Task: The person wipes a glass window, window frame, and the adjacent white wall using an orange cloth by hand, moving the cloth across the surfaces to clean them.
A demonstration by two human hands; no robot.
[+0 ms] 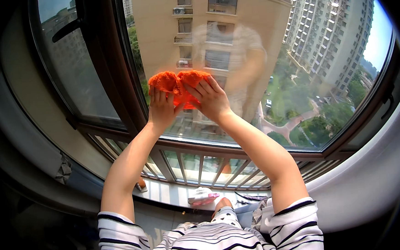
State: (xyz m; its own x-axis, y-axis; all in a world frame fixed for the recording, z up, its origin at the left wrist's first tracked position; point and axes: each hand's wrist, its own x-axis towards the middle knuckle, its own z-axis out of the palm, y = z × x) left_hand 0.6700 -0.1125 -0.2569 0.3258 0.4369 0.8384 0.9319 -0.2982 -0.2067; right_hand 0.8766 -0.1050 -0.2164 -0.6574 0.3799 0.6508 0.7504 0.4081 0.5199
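An orange fluffy cleaning cloth (163,82) is bunched into two lobes against the large window pane (250,122). My left hand (162,110) holds its left lobe to the glass, fingers pointing up. On the other lobe, my right hand (213,102) lies with its fingers slanting up to the left. The thumbs point toward each other below the cloth's middle, where a red-orange patch shows between the hands. Both arms reach forward, and the cloth's side facing the glass is hidden.
A brown window frame (113,57) with a dark handle (67,30) stands at the left. Below the pane runs a railing (202,168). A small white-and-pink fan-like object (203,196) sits on the ledge beneath. A pale curved surface (359,184) bounds the right; buildings show outside.
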